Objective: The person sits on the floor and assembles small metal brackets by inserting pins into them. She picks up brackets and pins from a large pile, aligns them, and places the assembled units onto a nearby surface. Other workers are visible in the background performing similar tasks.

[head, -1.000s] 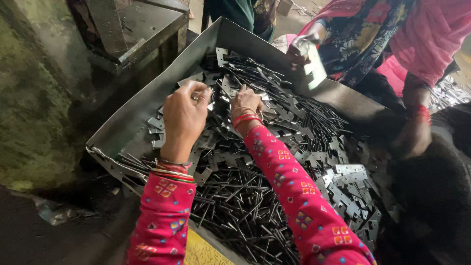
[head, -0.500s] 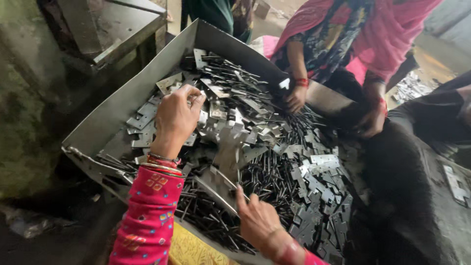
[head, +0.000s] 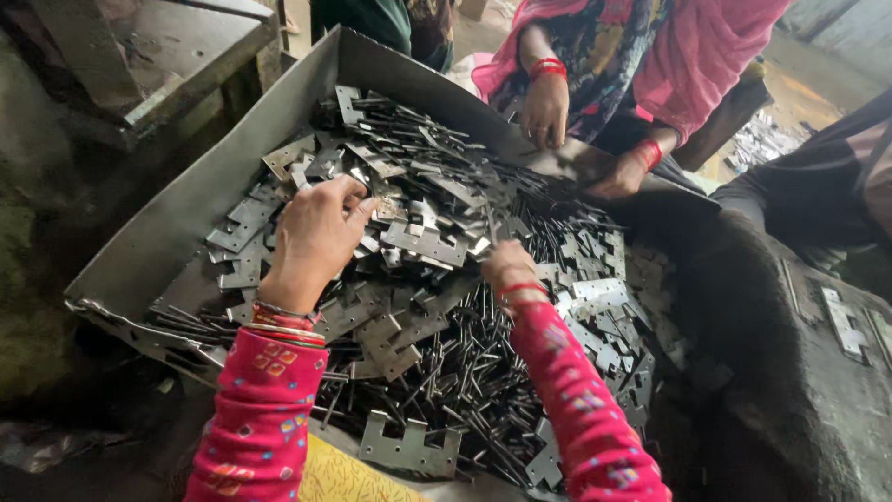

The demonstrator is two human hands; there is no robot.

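Hundreds of hinge plates [head: 423,244] and pins [head: 465,372] lie unsorted in the tray [head: 167,246]; left hand [head: 316,237] pinches one plate above the heap, right hand [head: 509,270], grip unclear, digs beside it.

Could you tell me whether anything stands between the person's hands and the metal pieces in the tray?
Nothing visible does. The left hand and the right hand are both down on the heap of flat metal plates and thin rods in the grey tray. Another person's hands work apart, at the far edge.
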